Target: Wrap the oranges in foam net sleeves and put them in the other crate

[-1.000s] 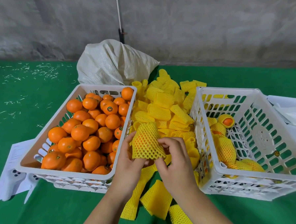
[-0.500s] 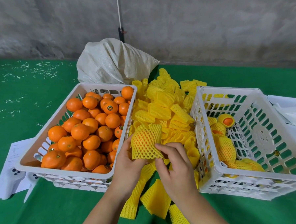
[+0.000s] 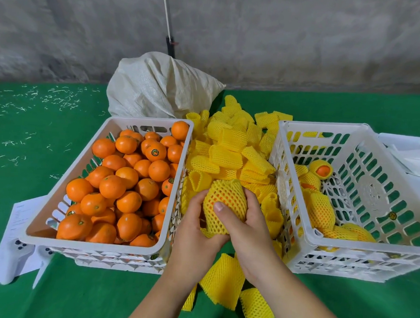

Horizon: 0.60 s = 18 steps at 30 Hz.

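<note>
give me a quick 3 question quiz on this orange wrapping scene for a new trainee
1. True or false: both hands grip the same netted orange.
2. Multiple choice: where is the pile of empty foam net sleeves?
A. inside the crate of bare oranges
B. between the two crates
C. on top of the white sack
3. Short answer: which crate holds the wrapped fruit, the one on the person's left or right?

Key
1. True. The left hand and right hand both curl round it.
2. B. It lies between the full crate and the right crate.
3. Right. Several wrapped oranges lie in it.
</note>
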### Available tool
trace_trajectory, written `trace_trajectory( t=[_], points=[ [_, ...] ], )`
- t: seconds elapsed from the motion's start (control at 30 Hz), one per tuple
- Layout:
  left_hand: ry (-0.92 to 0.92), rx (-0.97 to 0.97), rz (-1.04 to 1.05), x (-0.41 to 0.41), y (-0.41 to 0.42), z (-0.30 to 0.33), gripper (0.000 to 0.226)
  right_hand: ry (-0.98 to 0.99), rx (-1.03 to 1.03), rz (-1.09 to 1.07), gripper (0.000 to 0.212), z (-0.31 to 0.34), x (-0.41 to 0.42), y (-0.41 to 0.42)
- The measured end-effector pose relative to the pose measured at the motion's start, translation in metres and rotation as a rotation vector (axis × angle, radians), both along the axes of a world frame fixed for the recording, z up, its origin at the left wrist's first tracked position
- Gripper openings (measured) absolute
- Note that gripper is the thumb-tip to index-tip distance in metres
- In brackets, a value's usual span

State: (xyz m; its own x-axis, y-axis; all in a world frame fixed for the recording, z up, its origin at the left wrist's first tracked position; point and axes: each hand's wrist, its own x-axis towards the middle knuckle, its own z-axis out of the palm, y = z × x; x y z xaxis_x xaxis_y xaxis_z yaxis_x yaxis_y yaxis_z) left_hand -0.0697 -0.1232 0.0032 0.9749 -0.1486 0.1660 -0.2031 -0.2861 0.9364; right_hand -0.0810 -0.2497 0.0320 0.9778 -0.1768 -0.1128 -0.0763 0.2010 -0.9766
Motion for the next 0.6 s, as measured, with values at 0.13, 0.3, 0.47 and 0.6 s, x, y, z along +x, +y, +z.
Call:
trace_trajectory(
  t=[0.13, 0.3, 0.47, 0.6],
  points=[
    [0.006, 0.148, -0.083, 0.001, 0.004, 0.003, 0.083, -0.021, -0.053, 0.041, 0.083, -0.002, 0.003, -0.009],
    [-0.049, 0.219, -0.059, 0.031, 0.049, 0.005, 0.061, 0.054, -0.187, -0.145, 0.063, 0.0, 0.02, -0.069],
    [0.139, 0.523, 0.253, 0.083, 0.131, -0.024, 0.031, 0.141, -0.336, -0.486, 0.085, -0.015, 0.035, -0.153],
    [0.424, 1.081, -0.06, 0.093, 0.146, -0.043, 0.022, 0.198, -0.352, -0.586, 0.098, -0.035, 0.041, -0.175]
  ],
)
